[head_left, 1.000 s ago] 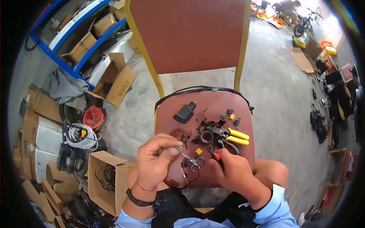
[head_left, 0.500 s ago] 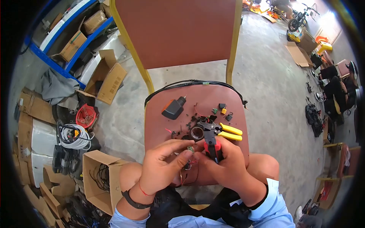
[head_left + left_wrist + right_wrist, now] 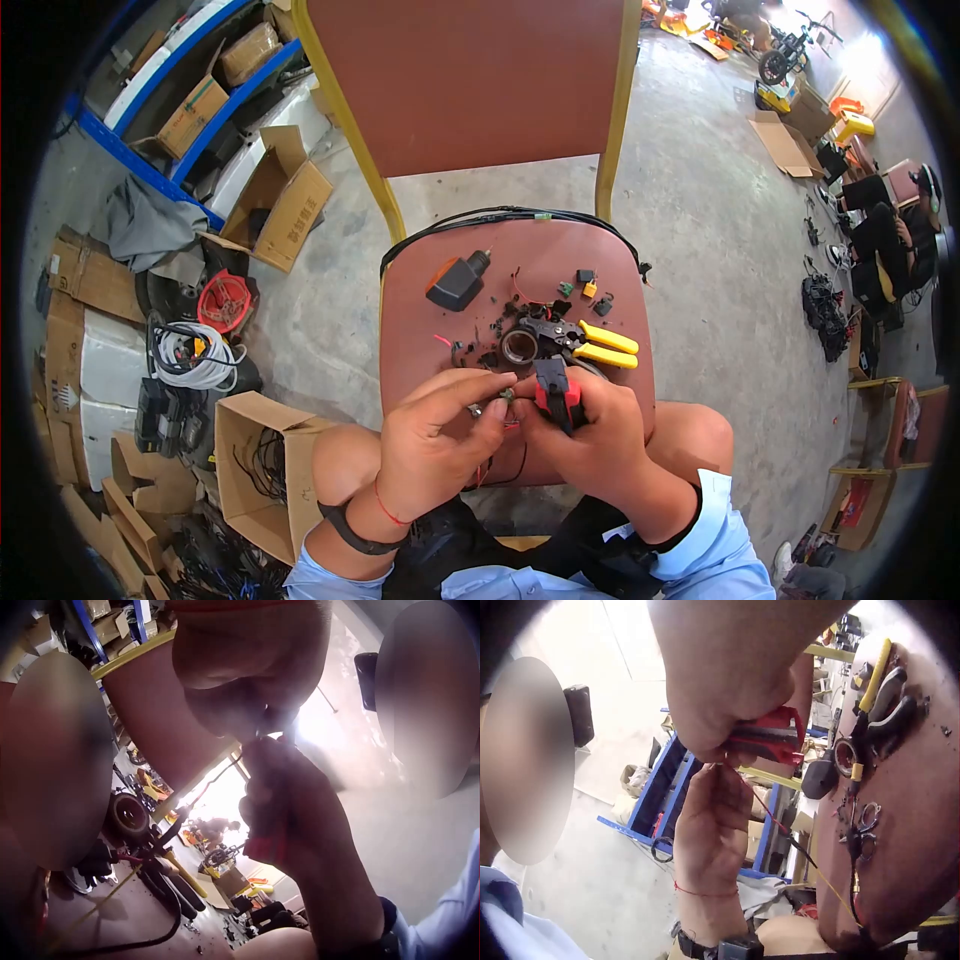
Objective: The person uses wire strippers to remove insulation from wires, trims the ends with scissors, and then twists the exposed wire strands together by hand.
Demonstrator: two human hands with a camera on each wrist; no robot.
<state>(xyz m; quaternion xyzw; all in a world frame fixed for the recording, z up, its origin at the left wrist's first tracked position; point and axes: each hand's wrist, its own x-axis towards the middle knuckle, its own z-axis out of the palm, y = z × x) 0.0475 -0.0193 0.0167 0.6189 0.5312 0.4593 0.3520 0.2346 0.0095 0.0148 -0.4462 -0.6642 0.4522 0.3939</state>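
Above the front of the chair seat, my left hand pinches a small green connector between thumb and forefinger. My right hand meets it there, its fingertips right at the connector. A red-and-black hand tool is gripped in the right palm, its dark head pointing away from me; its kind cannot be told. From the joined fingertips a thin red wire runs down to a dark sleeved joint and a yellow wire. Scissors lie on the seat in the right wrist view.
Beyond my hands on the seat are a roll of tape, yellow-handled wire strippers, an orange-and-black lamp and small connectors. A black cable lines the seat's back edge. An open carton stands to my left.
My right hand has come in to the left hand's fingertips, and its tool has turned to point away from me. The left hand moved right with the green connector. The head view shifted slightly.
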